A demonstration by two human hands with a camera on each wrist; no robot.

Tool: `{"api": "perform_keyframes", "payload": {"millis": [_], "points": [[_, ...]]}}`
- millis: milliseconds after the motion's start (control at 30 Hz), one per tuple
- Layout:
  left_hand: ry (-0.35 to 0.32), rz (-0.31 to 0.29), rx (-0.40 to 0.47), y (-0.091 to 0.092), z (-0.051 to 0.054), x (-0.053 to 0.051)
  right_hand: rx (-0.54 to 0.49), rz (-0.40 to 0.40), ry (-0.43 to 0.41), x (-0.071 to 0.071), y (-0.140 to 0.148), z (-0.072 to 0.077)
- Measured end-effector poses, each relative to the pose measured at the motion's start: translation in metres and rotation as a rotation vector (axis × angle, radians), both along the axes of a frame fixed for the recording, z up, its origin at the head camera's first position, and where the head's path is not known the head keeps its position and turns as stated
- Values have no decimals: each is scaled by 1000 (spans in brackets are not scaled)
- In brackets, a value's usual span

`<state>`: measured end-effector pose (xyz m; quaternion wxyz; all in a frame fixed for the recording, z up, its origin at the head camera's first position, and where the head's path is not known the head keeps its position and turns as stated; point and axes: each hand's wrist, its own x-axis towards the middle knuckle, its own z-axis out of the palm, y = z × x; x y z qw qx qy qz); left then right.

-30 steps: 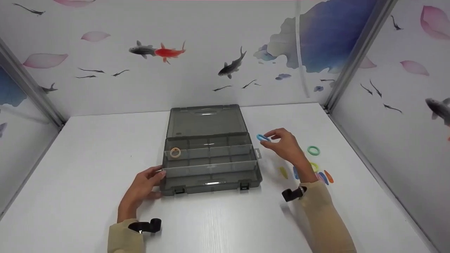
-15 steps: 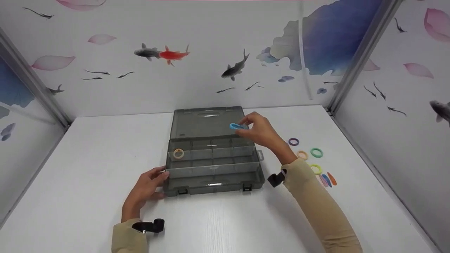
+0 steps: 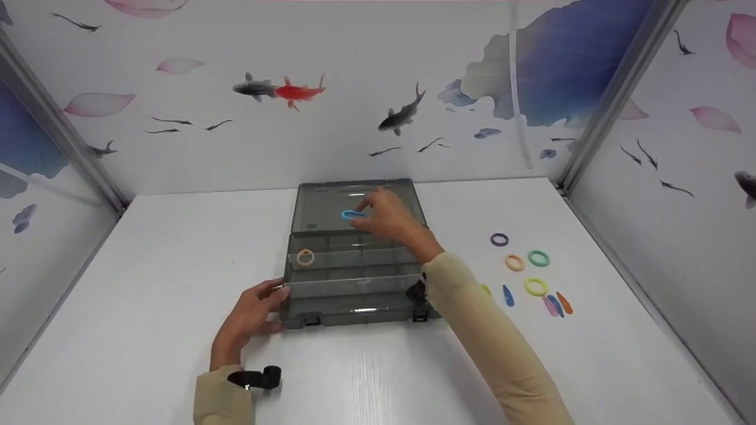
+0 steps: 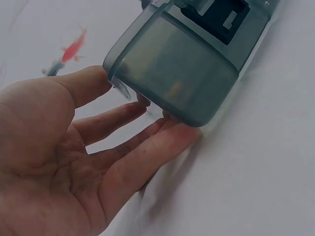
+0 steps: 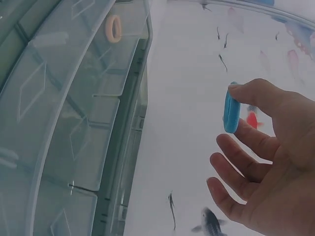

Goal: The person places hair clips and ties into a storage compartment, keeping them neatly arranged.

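My right hand (image 3: 387, 215) pinches a light blue hair tie (image 5: 231, 109) between thumb and forefinger, above the open grey plastic storage box (image 3: 361, 320). Its other fingers are loosely bent in the right wrist view. Against the box's left side rests my left hand (image 3: 251, 313), with fairly straight fingers touching the wall and lower corner (image 4: 192, 93). A pale orange hair tie (image 3: 305, 257) sits in a left compartment; the right wrist view shows it too. My right forearm hides the box's right part.
To the right on the white table lie purple (image 3: 499, 239), orange (image 3: 514, 262), green (image 3: 538, 258) and yellow (image 3: 535, 287) hair ties. Several snap hair clips (image 3: 554, 306) lie nearer me, with a blue clip (image 3: 508, 296) apart. Printed panels enclose the table.
My right hand has carried the blue hair tie leftward from the table's right side to above the box. My left hand has stayed at the box's left side.
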<state>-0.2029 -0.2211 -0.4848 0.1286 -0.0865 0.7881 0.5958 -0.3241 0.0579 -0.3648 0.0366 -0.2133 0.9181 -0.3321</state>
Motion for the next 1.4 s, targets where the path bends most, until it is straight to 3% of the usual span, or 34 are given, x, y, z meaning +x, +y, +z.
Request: {"api": "perform_keyframes", "payload": {"millis": [233,500,867,1067,1400], "points": [[3,-2,1,-1,-2,-1,6,20,-50,1,-26,-17],[5,-2,-5,-1,-2,-2,17,-13,-100,0,-55,-42],[-5,-11,12,-1,0,-2,54,-64,-18,-5,-70,-66],[-6,-3,1,0,-1,-3,82,-72,-2,-7,-72,-70],[-4,-13,-20,0,1,-1,173,-53,-81,-6,-74,-62]]}}
